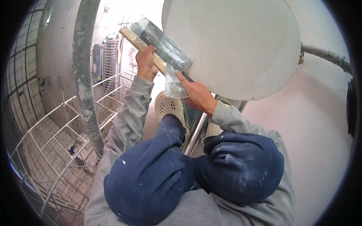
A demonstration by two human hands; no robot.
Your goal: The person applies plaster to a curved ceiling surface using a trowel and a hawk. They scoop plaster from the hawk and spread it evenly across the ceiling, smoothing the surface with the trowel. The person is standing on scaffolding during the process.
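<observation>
My left hand (146, 63) is wrapped round the wooden handle of a wide plastering blade (160, 43), whose grey metal face is smeared with white. It is tilted, its far end pointing up and left. My right hand (200, 94) grips a smaller putty knife (174, 83), index finger stretched along it. The knife's broad blade is coated with pale residue and lies against or just over the near end of the wooden handle (135, 39); I cannot tell if they touch. Beside the wide blade's right end is a large, smooth, pale rounded panel (233, 45).
A plaster-spattered pole (85, 75) rises on the left, beside white scaffold framing (56, 143) over a drop to a lower floor. My clog (169, 107) stands near a metal tube (198, 133). Another pole (326, 54) juts right of the panel, before a pale wall (309, 132).
</observation>
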